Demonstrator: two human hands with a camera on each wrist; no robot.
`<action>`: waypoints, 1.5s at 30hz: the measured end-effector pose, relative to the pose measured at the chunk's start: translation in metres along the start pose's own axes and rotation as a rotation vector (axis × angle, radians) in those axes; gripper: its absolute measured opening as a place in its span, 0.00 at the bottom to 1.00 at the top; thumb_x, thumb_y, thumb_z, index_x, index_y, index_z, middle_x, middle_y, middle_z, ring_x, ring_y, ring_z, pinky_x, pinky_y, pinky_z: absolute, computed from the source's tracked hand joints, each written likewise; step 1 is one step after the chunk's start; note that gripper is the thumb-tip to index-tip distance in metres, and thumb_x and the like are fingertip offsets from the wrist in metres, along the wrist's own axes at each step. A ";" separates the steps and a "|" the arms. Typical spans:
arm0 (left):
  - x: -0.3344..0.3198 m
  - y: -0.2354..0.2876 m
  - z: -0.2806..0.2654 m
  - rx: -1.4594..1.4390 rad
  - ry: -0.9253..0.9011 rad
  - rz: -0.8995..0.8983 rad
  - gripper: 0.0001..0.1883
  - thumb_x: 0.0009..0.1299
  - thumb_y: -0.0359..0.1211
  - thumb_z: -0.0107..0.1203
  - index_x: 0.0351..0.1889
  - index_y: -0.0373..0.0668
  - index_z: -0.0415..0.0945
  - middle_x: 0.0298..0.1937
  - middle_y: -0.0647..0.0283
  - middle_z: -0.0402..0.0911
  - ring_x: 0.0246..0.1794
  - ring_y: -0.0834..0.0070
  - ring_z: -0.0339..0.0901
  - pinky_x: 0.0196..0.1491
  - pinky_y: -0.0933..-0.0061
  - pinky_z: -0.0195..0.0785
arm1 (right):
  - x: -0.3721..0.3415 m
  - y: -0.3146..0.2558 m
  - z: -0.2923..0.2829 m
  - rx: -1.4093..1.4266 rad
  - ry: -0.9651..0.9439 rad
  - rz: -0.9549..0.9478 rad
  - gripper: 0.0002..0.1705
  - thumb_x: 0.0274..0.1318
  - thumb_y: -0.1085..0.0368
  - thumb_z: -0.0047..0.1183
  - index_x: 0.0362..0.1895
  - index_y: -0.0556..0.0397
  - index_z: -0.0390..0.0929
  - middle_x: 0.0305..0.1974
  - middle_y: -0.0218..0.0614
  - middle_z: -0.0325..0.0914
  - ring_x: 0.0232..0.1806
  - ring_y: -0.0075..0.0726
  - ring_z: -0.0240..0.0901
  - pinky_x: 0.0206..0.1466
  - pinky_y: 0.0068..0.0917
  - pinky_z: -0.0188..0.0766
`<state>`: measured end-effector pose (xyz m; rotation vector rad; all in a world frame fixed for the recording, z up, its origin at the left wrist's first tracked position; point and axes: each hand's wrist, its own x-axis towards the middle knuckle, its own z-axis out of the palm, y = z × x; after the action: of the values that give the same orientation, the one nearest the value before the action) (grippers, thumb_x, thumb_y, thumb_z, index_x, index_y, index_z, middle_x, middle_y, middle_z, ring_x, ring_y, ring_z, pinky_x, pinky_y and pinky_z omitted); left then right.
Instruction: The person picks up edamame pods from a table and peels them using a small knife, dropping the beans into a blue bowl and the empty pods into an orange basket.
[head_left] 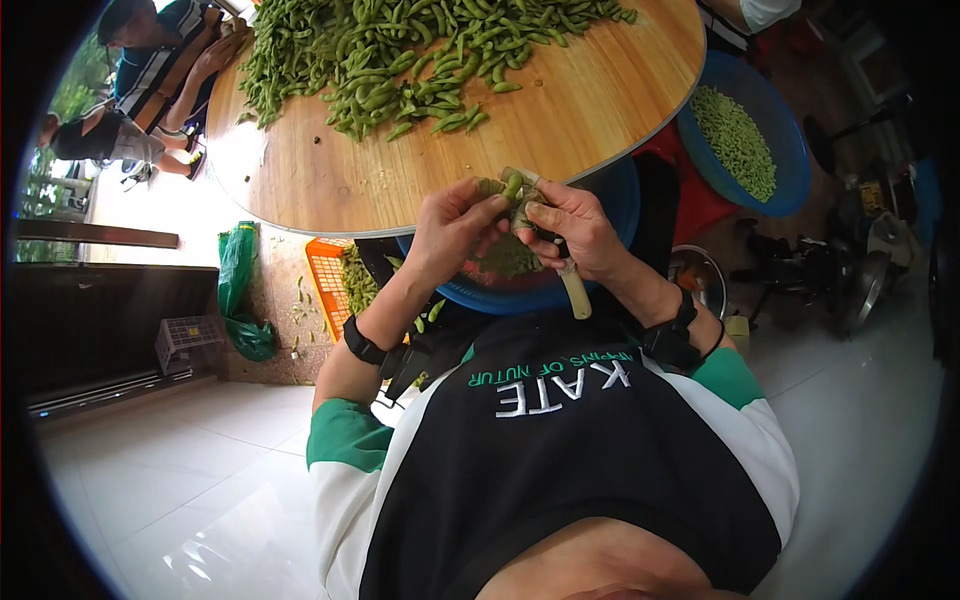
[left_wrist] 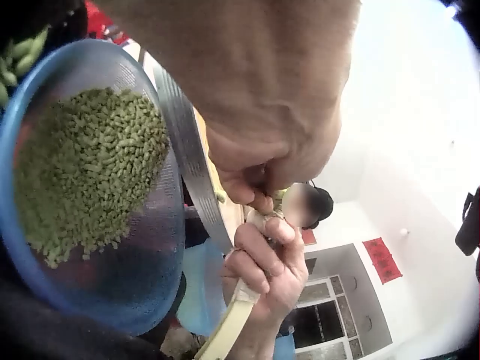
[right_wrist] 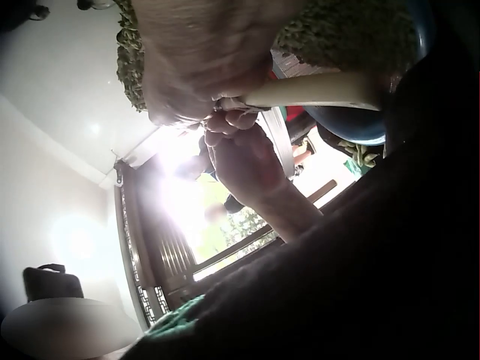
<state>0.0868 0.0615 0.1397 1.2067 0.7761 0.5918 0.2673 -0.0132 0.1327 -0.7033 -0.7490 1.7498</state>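
Note:
Both hands meet over a blue basin (head_left: 520, 298), close to the near edge of a wooden table. My left hand (head_left: 447, 228) pinches a green soybean pod (head_left: 513, 187) between thumb and fingers. In the right hand (head_left: 583, 232) is a small knife whose cream handle (head_left: 575, 292) points down from the palm; its blade is hidden by the fingers. Whitish wrapping (left_wrist: 259, 217) covers some right fingertips, which touch the pod. Shelled beans (left_wrist: 97, 161) fill much of the basin in the left wrist view.
A big heap of pods (head_left: 400, 65) covers the far part of the round wooden table (head_left: 580, 100). Another blue basin (head_left: 790, 165) with shelled beans stands at right. Left of my legs are an orange crate (head_left: 322, 275) of pods and a green bag (head_left: 245, 310). People (head_left: 160, 70) sit at upper left.

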 end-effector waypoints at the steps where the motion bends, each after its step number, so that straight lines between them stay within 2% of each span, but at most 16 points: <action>1: 0.000 -0.001 -0.001 -0.001 0.001 -0.001 0.06 0.72 0.30 0.51 0.38 0.36 0.75 0.27 0.69 0.78 0.22 0.86 0.72 0.21 0.86 0.61 | 0.000 -0.001 -0.001 -0.001 -0.009 0.009 0.21 0.65 0.64 0.44 0.61 0.54 0.65 0.29 0.29 0.73 0.17 0.14 0.58 0.16 0.12 0.56; 16: 0.003 -0.010 -0.006 0.128 -0.026 0.255 0.03 0.72 0.28 0.51 0.37 0.37 0.74 0.30 0.69 0.77 0.26 0.86 0.72 0.26 0.84 0.63 | -0.002 -0.006 0.001 -0.005 0.031 0.016 0.21 0.64 0.67 0.46 0.61 0.55 0.67 0.28 0.33 0.72 0.16 0.16 0.54 0.15 0.12 0.54; 18: 0.004 -0.001 -0.009 -0.334 -0.154 -0.084 0.04 0.71 0.28 0.51 0.40 0.38 0.74 0.32 0.68 0.78 0.25 0.84 0.73 0.22 0.83 0.63 | -0.001 -0.004 -0.006 0.082 -0.030 0.049 0.21 0.64 0.67 0.46 0.61 0.55 0.68 0.27 0.33 0.71 0.15 0.16 0.53 0.15 0.12 0.53; 21: 0.008 -0.004 -0.011 -0.685 -0.377 -0.201 0.05 0.71 0.28 0.51 0.42 0.39 0.75 0.34 0.69 0.79 0.24 0.83 0.74 0.18 0.82 0.62 | 0.001 -0.002 -0.012 0.230 -0.154 0.101 0.18 0.64 0.66 0.46 0.57 0.54 0.70 0.28 0.33 0.72 0.16 0.16 0.54 0.15 0.12 0.53; 23: 0.011 -0.002 -0.010 -0.560 -0.286 -0.175 0.05 0.72 0.29 0.51 0.41 0.38 0.74 0.34 0.66 0.79 0.24 0.82 0.74 0.19 0.81 0.62 | 0.002 -0.003 -0.012 0.287 -0.217 0.113 0.15 0.64 0.66 0.46 0.54 0.53 0.72 0.30 0.33 0.73 0.17 0.16 0.55 0.15 0.12 0.54; 25: 0.013 -0.006 -0.011 -0.434 -0.197 -0.149 0.05 0.72 0.29 0.51 0.41 0.38 0.73 0.35 0.63 0.78 0.23 0.81 0.74 0.20 0.79 0.62 | 0.003 -0.006 -0.008 0.385 -0.013 0.149 0.15 0.65 0.65 0.45 0.54 0.51 0.71 0.31 0.33 0.73 0.19 0.16 0.55 0.15 0.12 0.55; 27: 0.013 -0.011 -0.010 0.584 -0.049 0.565 0.05 0.68 0.27 0.53 0.39 0.36 0.72 0.31 0.58 0.75 0.23 0.74 0.74 0.22 0.72 0.65 | 0.003 -0.004 -0.007 0.415 -0.020 0.167 0.15 0.65 0.65 0.45 0.54 0.51 0.71 0.32 0.33 0.72 0.20 0.16 0.56 0.16 0.11 0.55; 28: 0.009 -0.007 -0.009 0.582 -0.046 0.561 0.05 0.68 0.27 0.53 0.39 0.36 0.72 0.31 0.58 0.75 0.23 0.74 0.74 0.22 0.72 0.65 | 0.002 -0.002 -0.006 0.447 -0.027 0.189 0.15 0.65 0.65 0.45 0.55 0.50 0.71 0.32 0.33 0.72 0.20 0.16 0.56 0.16 0.11 0.55; 30: 0.004 0.008 -0.003 1.157 0.056 0.958 0.08 0.62 0.24 0.56 0.38 0.36 0.71 0.27 0.56 0.70 0.24 0.65 0.72 0.26 0.64 0.65 | 0.002 -0.001 -0.004 0.480 -0.038 0.198 0.15 0.65 0.66 0.45 0.55 0.49 0.71 0.32 0.33 0.72 0.20 0.15 0.55 0.16 0.11 0.55; 34: 0.001 0.002 0.006 1.243 0.216 0.981 0.07 0.60 0.21 0.57 0.35 0.36 0.72 0.25 0.56 0.69 0.24 0.56 0.71 0.26 0.65 0.64 | 0.003 -0.002 0.003 0.569 -0.058 0.189 0.15 0.65 0.66 0.45 0.54 0.47 0.72 0.32 0.33 0.72 0.20 0.16 0.56 0.16 0.11 0.55; 36: 0.004 0.011 0.008 1.036 0.213 1.006 0.05 0.64 0.25 0.55 0.36 0.36 0.72 0.25 0.62 0.71 0.24 0.68 0.72 0.25 0.68 0.65 | 0.003 -0.004 0.009 0.557 -0.055 0.154 0.15 0.65 0.66 0.45 0.54 0.47 0.72 0.32 0.33 0.72 0.20 0.15 0.55 0.16 0.11 0.55; 39: 0.000 0.009 0.006 0.430 0.125 0.534 0.04 0.69 0.28 0.53 0.33 0.36 0.73 0.24 0.64 0.73 0.24 0.79 0.72 0.26 0.75 0.64 | 0.002 -0.003 0.009 0.463 -0.017 0.101 0.15 0.64 0.66 0.46 0.55 0.47 0.73 0.33 0.34 0.74 0.20 0.15 0.56 0.16 0.12 0.55; 40: -0.001 0.014 0.007 0.431 0.129 0.538 0.04 0.69 0.28 0.53 0.33 0.36 0.73 0.24 0.64 0.73 0.24 0.79 0.72 0.26 0.75 0.64 | 0.003 -0.003 0.007 0.381 0.011 0.071 0.16 0.64 0.67 0.46 0.56 0.49 0.73 0.33 0.35 0.74 0.20 0.15 0.57 0.15 0.13 0.54; 42: -0.006 0.026 0.013 0.003 0.119 -0.048 0.08 0.71 0.30 0.52 0.32 0.35 0.74 0.23 0.65 0.74 0.24 0.85 0.68 0.26 0.79 0.62 | 0.004 -0.003 0.006 -0.003 0.078 -0.047 0.16 0.65 0.68 0.45 0.56 0.52 0.72 0.33 0.35 0.75 0.20 0.15 0.58 0.17 0.12 0.55; 43: -0.006 0.023 0.015 0.002 0.116 -0.051 0.08 0.71 0.30 0.52 0.32 0.35 0.74 0.23 0.65 0.74 0.24 0.85 0.68 0.26 0.79 0.62 | 0.003 -0.002 0.005 -0.384 0.149 -0.159 0.17 0.65 0.69 0.44 0.56 0.56 0.71 0.34 0.34 0.76 0.20 0.15 0.59 0.18 0.11 0.56; 45: -0.005 0.010 0.016 0.134 0.164 0.078 0.07 0.70 0.30 0.52 0.36 0.35 0.76 0.23 0.73 0.73 0.22 0.89 0.66 0.24 0.85 0.57 | 0.002 0.000 0.009 -0.493 0.205 -0.189 0.16 0.63 0.70 0.46 0.55 0.58 0.71 0.34 0.36 0.76 0.22 0.19 0.63 0.20 0.15 0.59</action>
<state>0.0967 0.0512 0.1528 1.3273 0.9220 0.7191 0.2602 -0.0123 0.1382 -1.0859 -1.0798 1.3054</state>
